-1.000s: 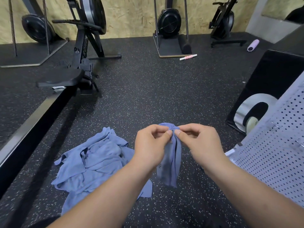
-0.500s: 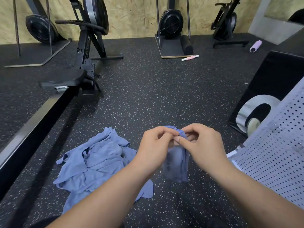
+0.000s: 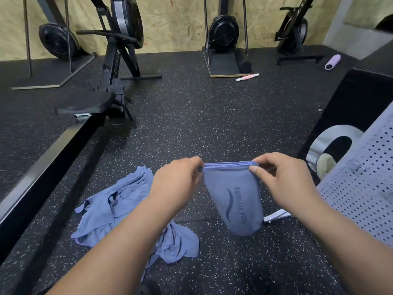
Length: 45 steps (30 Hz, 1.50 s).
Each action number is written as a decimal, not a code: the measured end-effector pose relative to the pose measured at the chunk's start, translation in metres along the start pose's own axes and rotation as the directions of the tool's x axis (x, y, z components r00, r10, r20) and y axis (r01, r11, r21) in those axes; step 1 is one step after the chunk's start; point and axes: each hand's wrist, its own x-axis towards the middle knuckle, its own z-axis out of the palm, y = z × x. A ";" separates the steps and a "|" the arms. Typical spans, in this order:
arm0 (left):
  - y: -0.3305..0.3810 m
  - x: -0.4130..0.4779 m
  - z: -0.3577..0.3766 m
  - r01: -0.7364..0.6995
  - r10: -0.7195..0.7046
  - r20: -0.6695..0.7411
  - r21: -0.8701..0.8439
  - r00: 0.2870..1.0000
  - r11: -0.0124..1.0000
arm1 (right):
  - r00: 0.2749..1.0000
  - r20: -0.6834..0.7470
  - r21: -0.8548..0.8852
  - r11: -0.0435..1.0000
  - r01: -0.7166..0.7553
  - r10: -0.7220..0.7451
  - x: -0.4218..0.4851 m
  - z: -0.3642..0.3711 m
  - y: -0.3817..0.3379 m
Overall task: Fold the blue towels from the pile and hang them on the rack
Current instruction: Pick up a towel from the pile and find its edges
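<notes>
I hold a folded blue towel (image 3: 234,201) in the air in front of me, its dark printed logo facing me. My left hand (image 3: 176,184) pinches its upper left corner and my right hand (image 3: 285,179) pinches its upper right corner, so the layered top edge is stretched flat between them. A crumpled pile of blue towels (image 3: 114,211) lies on the speckled black floor below my left forearm. The grey perforated rack panel (image 3: 361,188) stands at the right edge, close to my right wrist.
A rowing machine (image 3: 110,81) with its long rail (image 3: 42,167) runs along the left. A black box with a silver ring (image 3: 331,141) stands at the right. Further machines, a black foam roller (image 3: 243,60), a pink stick (image 3: 247,77) and a purple roller (image 3: 332,62) lie by the far wall.
My hands were together, pinching a bunched towel. They have moved apart sideways and the towel now hangs flat and folded between them, its logo showing.
</notes>
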 end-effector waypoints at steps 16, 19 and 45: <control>-0.004 0.007 -0.003 0.063 -0.090 -0.144 -0.184 0.985 0.981 | 0.997 0.061 -0.060 0.997 0.044 -0.041 0.004 0.001 0.009; -0.001 0.006 -0.004 0.034 -0.029 -0.179 0.026 0.984 0.999 | 0.983 0.148 0.055 0.993 0.104 -0.111 0.003 -0.001 0.004; -0.003 0.008 -0.023 -0.067 -0.149 -0.340 -0.549 0.929 0.833 | 0.827 0.562 -0.139 0.987 0.079 0.013 -0.001 0.009 0.037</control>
